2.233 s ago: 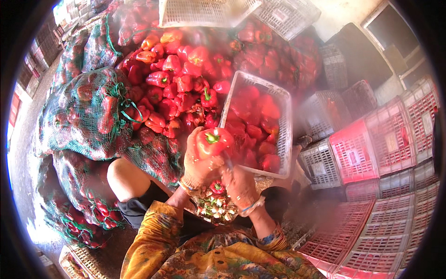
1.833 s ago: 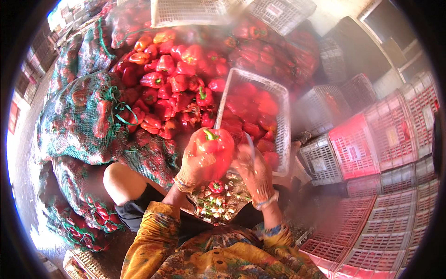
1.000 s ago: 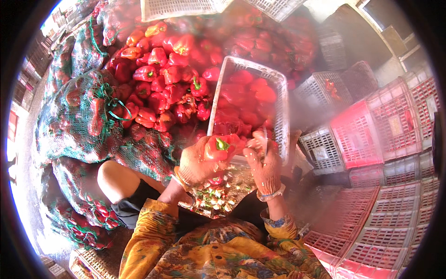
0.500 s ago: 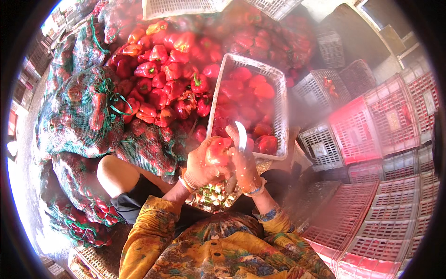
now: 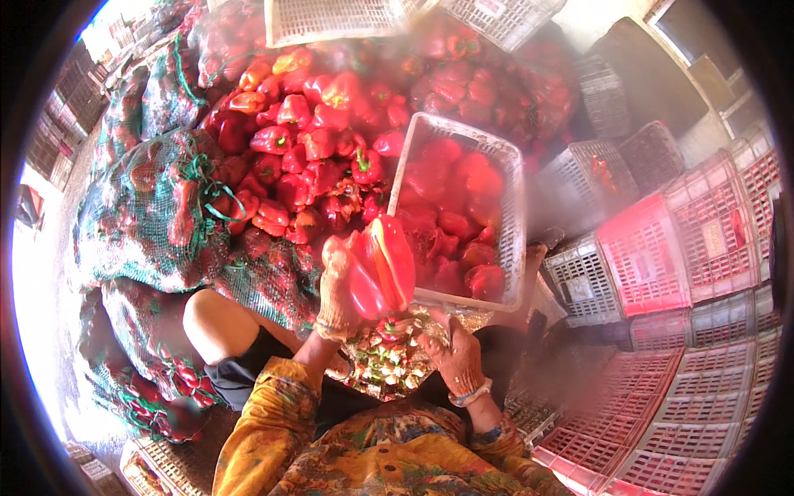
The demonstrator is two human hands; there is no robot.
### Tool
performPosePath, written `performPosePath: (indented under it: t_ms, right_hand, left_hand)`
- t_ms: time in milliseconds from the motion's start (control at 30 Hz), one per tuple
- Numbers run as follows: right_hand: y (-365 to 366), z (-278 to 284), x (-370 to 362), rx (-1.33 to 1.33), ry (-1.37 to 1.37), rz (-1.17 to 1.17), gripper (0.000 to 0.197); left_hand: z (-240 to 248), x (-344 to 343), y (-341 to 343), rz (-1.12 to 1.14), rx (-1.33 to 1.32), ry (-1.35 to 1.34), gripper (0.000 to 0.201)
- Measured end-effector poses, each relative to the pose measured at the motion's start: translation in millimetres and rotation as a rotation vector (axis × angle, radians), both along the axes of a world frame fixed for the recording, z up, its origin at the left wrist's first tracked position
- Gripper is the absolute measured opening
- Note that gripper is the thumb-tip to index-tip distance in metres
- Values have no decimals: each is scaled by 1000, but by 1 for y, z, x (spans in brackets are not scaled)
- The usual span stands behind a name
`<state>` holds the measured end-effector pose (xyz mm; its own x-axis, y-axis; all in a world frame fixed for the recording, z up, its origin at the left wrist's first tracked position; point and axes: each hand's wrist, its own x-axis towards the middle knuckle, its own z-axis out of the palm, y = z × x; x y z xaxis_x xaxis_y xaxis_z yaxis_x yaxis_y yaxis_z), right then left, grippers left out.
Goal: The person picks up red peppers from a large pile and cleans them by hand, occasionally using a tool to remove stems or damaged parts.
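Note:
My left hand (image 5: 335, 289) is closed round a large red bell pepper (image 5: 382, 269), held up in front of the near edge of a white plastic crate (image 5: 519, 215) with red peppers in it. My right hand (image 5: 455, 360), in a stained glove like the left, is lower and to the right, its fingers curled. What it grips is hidden; the curved blade seen earlier does not show plainly now. Between my knees, below the pepper, lie pale and green pepper trimmings (image 5: 385, 364).
A big heap of red peppers (image 5: 294, 161) spreads beyond my hands. Green mesh sacks of peppers (image 5: 149, 207) stack along the left. White and red plastic crates (image 5: 645, 256) stand in rows at right, and another white crate (image 5: 335, 21) sits at the far edge.
My hands have parted. The right has dropped lower and its white curved knife blade is out of sight. The left has raised and turned a pepper, whose long side now shows.

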<state>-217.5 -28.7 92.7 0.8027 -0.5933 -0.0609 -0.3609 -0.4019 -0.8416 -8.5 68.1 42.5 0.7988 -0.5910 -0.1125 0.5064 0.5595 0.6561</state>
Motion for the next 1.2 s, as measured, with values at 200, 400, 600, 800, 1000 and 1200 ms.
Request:
performPosePath:
  t_ms: [200, 400, 600, 800, 1000, 1200]
  right_hand:
    - [3, -39, 52, 966, -300, -450, 48]
    - [-59, -16, 82, 946, -543, -726, 30]
    - [-171, 11, 189, 126, -425, -728, 36]
    - [-240, -124, 262, 188, 126, -452, 52]
    - [-264, -122, 281, -83, -408, -486, 24]
    - [-302, -118, 376, 357, -169, -495, 36]
  left_hand:
    - [-23, -24, -27, -203, 121, -90, 67]
    - [15, 1, -60, -22, 809, -1189, 82]
    - [-67, 5, -71, 14, 1240, -1241, 81]
    - [-62, -4, -87, 15, 1276, -1278, 74]
    - [-57, 3, -86, -1, 1249, -1221, 68]
    - [-60, 6, -87, -13, 1252, -1190, 65]
